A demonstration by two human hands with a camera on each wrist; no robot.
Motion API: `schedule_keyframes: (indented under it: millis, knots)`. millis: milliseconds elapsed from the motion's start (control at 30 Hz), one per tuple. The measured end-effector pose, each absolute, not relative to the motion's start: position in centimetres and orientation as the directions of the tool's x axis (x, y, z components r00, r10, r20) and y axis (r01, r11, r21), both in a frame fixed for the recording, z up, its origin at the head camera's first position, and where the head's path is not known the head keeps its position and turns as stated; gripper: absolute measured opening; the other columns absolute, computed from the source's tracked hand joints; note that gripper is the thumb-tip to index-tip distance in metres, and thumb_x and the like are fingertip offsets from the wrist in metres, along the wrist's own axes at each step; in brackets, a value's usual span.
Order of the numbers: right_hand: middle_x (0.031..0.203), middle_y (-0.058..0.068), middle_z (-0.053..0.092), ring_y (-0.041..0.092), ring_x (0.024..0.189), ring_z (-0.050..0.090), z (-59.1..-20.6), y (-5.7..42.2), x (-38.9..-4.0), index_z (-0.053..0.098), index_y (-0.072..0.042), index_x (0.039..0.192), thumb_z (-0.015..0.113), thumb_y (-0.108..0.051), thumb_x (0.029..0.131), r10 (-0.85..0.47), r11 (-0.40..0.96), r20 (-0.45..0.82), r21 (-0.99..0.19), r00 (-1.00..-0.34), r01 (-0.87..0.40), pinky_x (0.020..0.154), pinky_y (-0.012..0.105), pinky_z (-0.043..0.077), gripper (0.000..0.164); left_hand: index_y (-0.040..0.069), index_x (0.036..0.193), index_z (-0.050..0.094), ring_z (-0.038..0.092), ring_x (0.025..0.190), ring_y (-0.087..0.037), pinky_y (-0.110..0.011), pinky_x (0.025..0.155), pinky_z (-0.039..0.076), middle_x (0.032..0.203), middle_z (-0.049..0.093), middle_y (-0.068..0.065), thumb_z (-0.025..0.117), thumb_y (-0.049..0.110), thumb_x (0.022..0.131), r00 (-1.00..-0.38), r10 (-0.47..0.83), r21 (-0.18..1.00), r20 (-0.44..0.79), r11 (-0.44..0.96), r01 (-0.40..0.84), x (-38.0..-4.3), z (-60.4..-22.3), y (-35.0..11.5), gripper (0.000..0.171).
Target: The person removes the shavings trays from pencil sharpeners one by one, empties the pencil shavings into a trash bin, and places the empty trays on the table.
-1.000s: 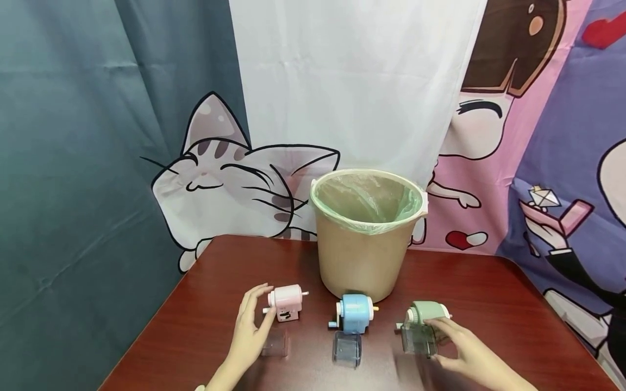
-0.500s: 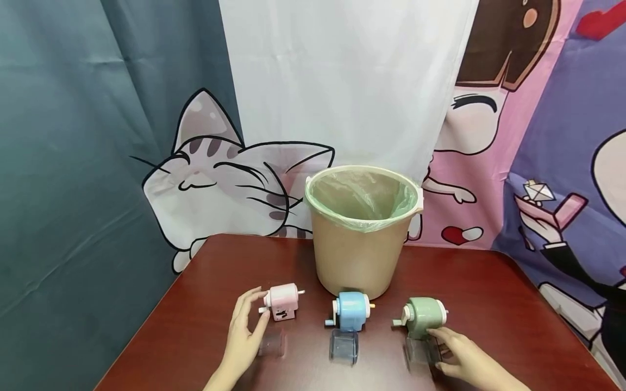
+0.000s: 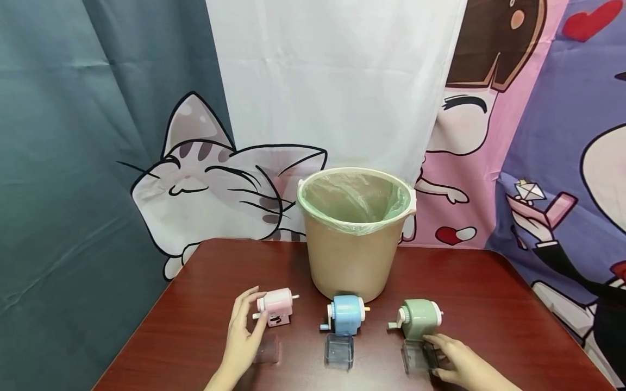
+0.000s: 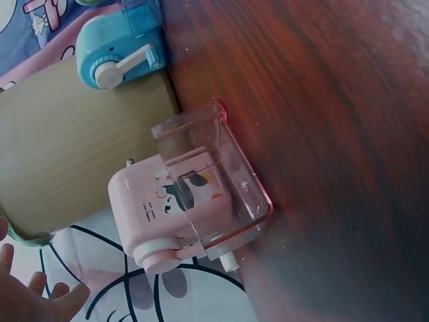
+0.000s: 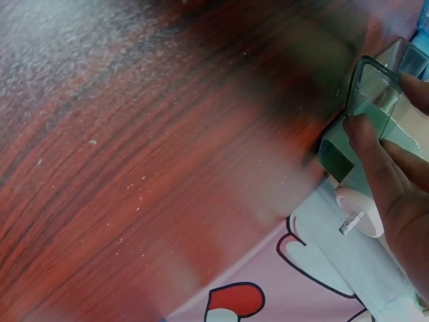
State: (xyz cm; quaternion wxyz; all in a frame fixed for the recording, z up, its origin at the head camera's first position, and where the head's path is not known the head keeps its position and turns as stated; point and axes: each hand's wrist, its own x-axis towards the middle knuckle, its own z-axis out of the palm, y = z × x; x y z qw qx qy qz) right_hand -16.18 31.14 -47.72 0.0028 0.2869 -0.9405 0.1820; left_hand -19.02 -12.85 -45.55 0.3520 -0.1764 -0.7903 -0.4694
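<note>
My left hand (image 3: 240, 334) is beside the pink crank pencil sharpener (image 3: 277, 306), thumb and fingers spread near its crank side. In the left wrist view those fingers (image 4: 70, 302) are apart from it. A clear pinkish shavings drawer (image 3: 267, 350) lies in front of that sharpener. My right hand (image 3: 459, 359) holds a clear smoky drawer (image 3: 414, 357) by its right side, down on the table in front of the green pencil sharpener (image 3: 421, 317). In the right wrist view, fingertips (image 5: 362, 129) reach the drawer's edge.
A blue pencil sharpener (image 3: 347, 315) stands between the other two, its clear drawer (image 3: 339, 352) lying before it. Behind it is a beige bin (image 3: 352, 260) lined with a green bag. The reddish-brown table (image 3: 235, 260) ends at a cartoon curtain (image 3: 313, 81).
My right hand has lowered the smoky drawer from in front of the green sharpener to the table. My left hand stays by the pink sharpener. The head view has shifted slightly.
</note>
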Motion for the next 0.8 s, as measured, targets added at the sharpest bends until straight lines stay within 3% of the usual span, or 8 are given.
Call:
schedule_keyframes:
  millis: [200,333,533,667,800]
  knots:
    - [0.100,0.012,0.064,0.015,0.087,0.062,-47.7,31.3,-16.5,0.056,0.009,0.111,0.078,-0.020,0.072,-0.540,0.771,0.094,-0.345,-0.837,-0.536,0.070,0.028,0.052,0.053,0.006,0.115,0.060,0.044,0.120,-0.011,-0.008,0.095,0.026,0.124,0.054,-0.012,0.066,-0.011,0.075,-0.679,-0.046,0.598,0.732,0.521,0.609,-19.4,-45.4,-12.9,0.044]
    - [0.099,0.012,0.064,0.016,0.087,0.062,-47.8,31.4,-16.8,0.056,0.009,0.110,0.078,-0.022,0.073,-0.540,0.770,0.091,-0.347,-0.837,-0.535,0.069,0.028,0.052,0.053,0.009,0.116,0.059,0.043,0.119,-0.018,-0.016,0.094,0.028,0.125,0.053,-0.011,0.066,-0.009,0.076,-0.709,-0.048,0.616,0.703,0.539,0.574,-20.0,-45.3,-13.0,0.044]
    - [0.093,0.016,0.064,0.014,0.082,0.062,-48.5,31.6,-17.4,0.055,0.012,0.106,0.080,-0.016,0.070,-0.580,0.721,0.198,-0.327,-0.790,-0.611,0.063,0.026,0.052,0.053,0.005,0.118,0.057,0.040,0.122,-0.026,-0.032,0.093,0.029,0.128,0.049,-0.015,0.064,-0.005,0.080,-0.770,-0.059,0.663,0.635,0.554,0.504,-20.8,-45.2,-13.5,0.040]
    - [0.091,0.019,0.063,0.011,0.081,0.062,-48.9,31.4,-17.7,0.055,0.014,0.105,0.080,-0.014,0.069,-0.602,0.683,0.252,-0.329,-0.758,-0.652,0.061,0.023,0.051,0.052,0.002,0.118,0.057,0.041,0.121,-0.031,-0.035,0.093,0.028,0.128,0.049,-0.018,0.063,-0.006,0.080,-0.770,-0.077,0.667,0.634,0.557,0.494,-21.1,-45.1,-13.9,0.040]
    - [0.093,0.021,0.064,0.011,0.081,0.064,-48.9,31.3,-17.7,0.055,0.016,0.105,0.079,-0.012,0.070,-0.598,0.674,0.235,-0.370,-0.766,-0.639,0.062,0.025,0.052,0.052,0.001,0.118,0.056,0.040,0.121,-0.033,-0.035,0.093,0.027,0.127,0.049,-0.020,0.063,-0.005,0.080,-0.770,-0.074,0.665,0.633,0.563,0.492,-21.3,-45.0,-14.2,0.039]
